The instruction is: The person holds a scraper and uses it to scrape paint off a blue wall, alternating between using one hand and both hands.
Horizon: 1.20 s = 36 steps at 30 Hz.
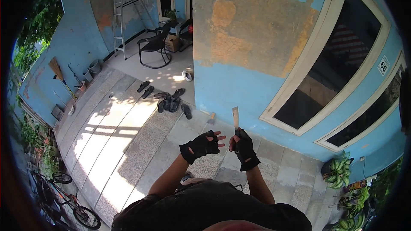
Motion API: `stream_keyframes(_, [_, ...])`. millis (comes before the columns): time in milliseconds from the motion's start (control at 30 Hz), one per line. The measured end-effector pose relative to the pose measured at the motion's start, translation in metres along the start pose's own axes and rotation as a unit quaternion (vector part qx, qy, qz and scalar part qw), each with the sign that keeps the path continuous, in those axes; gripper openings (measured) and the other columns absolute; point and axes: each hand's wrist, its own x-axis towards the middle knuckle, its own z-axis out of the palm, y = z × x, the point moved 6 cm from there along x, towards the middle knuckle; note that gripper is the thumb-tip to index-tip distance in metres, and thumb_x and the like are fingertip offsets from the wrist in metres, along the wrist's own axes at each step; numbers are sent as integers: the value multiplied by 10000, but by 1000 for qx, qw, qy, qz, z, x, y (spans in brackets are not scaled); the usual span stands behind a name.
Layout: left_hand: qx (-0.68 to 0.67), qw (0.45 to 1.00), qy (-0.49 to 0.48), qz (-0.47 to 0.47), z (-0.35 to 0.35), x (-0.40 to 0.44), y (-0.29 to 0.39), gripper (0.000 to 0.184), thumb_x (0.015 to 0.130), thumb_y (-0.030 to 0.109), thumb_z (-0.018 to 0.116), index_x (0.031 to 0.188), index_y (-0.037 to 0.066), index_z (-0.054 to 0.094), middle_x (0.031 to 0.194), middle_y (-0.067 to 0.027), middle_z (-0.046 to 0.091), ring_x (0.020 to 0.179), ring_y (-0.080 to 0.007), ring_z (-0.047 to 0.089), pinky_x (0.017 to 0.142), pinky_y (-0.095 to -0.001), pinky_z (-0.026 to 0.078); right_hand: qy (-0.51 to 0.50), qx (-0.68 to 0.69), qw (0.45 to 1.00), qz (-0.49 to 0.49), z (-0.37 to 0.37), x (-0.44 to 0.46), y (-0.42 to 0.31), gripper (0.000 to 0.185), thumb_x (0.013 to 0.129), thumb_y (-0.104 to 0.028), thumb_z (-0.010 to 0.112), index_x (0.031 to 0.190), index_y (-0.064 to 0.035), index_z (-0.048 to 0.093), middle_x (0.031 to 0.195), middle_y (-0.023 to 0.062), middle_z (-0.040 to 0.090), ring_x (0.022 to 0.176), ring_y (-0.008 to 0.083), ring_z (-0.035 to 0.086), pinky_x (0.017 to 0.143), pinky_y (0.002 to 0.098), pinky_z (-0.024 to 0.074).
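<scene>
Scraper (235, 118): standing blade-up in front of the person's body, its tip pointing toward the blue wall (227, 87) and seemingly not touching it. Judgement on handling: working well here is likely meaning gripping the handle firmly, holding the wrist steady, laying the blade at a shallow angle rather than digging its corner in, and having the free fingers staying off the edge. Right hand (244, 145), in a fingerless black glove, is closing around the handle, thumb side facing inward. Left hand (205, 143), gloved alike, is hanging open beside it, fingers spreading toward the scraper, holding nothing visible. Farther out, a small brush (211, 118) is resting on the floor against the wall's foot; sandals (171, 101) are lying left of it; a ladder (119, 30) is standing beyond a black chair (153, 45).
</scene>
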Motion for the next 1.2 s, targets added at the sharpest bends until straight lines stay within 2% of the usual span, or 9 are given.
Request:
stream_keyframes(133, [35, 991, 120, 48, -27, -21, 30, 554, 963, 272, 550, 1425, 60, 328, 1390, -198, 477, 998, -335, 652, 814, -423, 547, 7, 49, 999, 11, 20, 23, 14, 428, 975, -69, 415, 1398, -35, 355, 746, 77, 586, 519, 169, 561, 489, 297, 464])
stream_keyframes(167, [56, 984, 149, 78, -34, -27, 38, 523, 970, 327, 542, 1383, 51, 378, 1268, -200, 581, 764, -255, 687, 703, -366, 567, 5, 74, 997, 17, 26, 28, 17, 411, 977, -79, 425, 1382, -39, 366, 745, 77, 587, 519, 172, 560, 492, 304, 463])
stream_keyframes(200, [55, 984, 151, 77, -38, -32, 43, 523, 970, 327, 542, 1383, 51, 378, 1268, -200, 581, 764, -255, 687, 703, -366, 567, 5, 74, 997, 20, 32, 33, 19, 411, 977, -79, 425, 1382, -39, 366, 745, 77, 587, 519, 172, 560, 492, 304, 463])
stream_keyframes(267, [153, 959, 206, 121, -40, -48, 67, 475, 981, 324, 524, 1348, 42, 420, 1112, -182, 664, 632, -187, 660, 620, -314, 556, -18, 95, 995, 0, 49, 44, 17, 113, 979, -116, 458, 1084, -72, 459, 749, 74, 583, 534, 186, 552, 511, 314, 453])
stream_keyframes(300, [177, 941, 257, 133, -41, -54, 74, 414, 988, 324, 512, 1272, 24, 493, 885, -121, 690, 513, -135, 583, 516, -268, 506, -20, 96, 995, 4, 57, 48, 17, 113, 979, -116, 458, 1084, -72, 459, 749, 74, 583, 534, 186, 552, 511, 314, 453])
stream_keyframes(500, [257, 918, 281, 108, -75, -75, 96, 372, 999, 345, 490, 1101, 4, 596, 592, -16, 532, 446, -101, 472, 468, -259, 428, -58, 133, 989, -27, 93, 73, 23, 80, 973, -162, 503, 1017, -104, 469, 760, 64, 583, 580, 183, 553, 541, 335, 453])
stream_keyframes(733, [218, 946, 214, 111, -109, -78, 109, 427, 1004, 384, 460, 993, -10, 623, 548, -10, 503, 437, -109, 456, 465, -261, 410, -19, 156, 988, 6, 118, 87, 52, 101, 961, -197, 542, 971, -118, 480, 773, 55, 582, 608, 173, 550, 559, 336, 453])
stream_keyframes(967, [210, 953, 199, 93, -115, -58, 102, 409, 1009, 318, 456, 1158, -42, 579, 571, -34, 544, 464, -120, 500, 486, -265, 442, -13, 151, 988, 15, 105, 92, 63, 95, 956, -189, 542, 966, -127, 471, 767, 53, 581, 604, 178, 552, 558, 340, 447])
stream_keyframes(1200, [259, 942, 198, 76, -112, -11, 106, 408, 1005, 310, 457, 1262, 3, 536, 633, -49, 575, 514, -128, 536, 561, -279, 494, 21, 163, 986, -19, 75, 100, 35, 114, 952, -201, 553, 968, -127, 468, 760, 46, 582, 593, 175, 549, 551, 336, 448])
